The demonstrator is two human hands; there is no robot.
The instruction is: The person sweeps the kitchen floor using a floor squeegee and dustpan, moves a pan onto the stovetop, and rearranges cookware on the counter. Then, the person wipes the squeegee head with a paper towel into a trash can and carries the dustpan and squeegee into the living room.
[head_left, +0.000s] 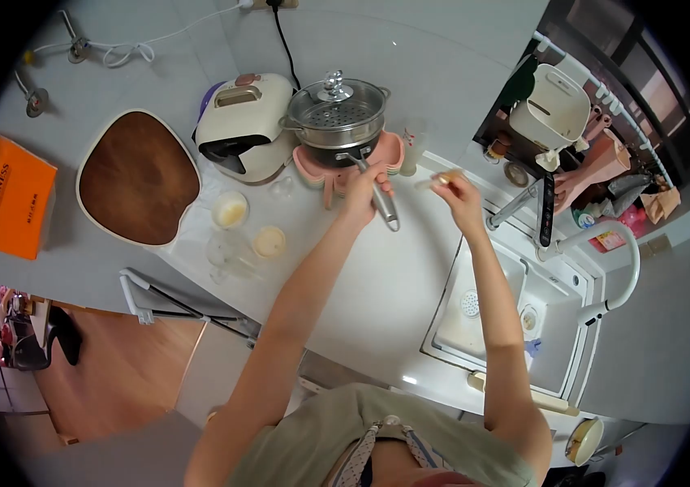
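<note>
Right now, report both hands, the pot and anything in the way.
Left hand gripping the pot handle. Right hand pinching something small, too blurred to name. Pot on pink base, steamer stacked on top. Glass lid covering the steamer.

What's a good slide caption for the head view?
Left hand grips the handle of a lidded pot; right hand pinches a small pale item near the sink.

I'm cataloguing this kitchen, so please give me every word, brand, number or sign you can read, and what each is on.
"HAPPINESS": orange bag, in dark capitals.
Same bag, black patch and small line of characters: too blurred to read.
Black panel by the sink: small red marks, unreadable.
Colourful label near the tap: too small to read.
Pot: no readable text.
</note>
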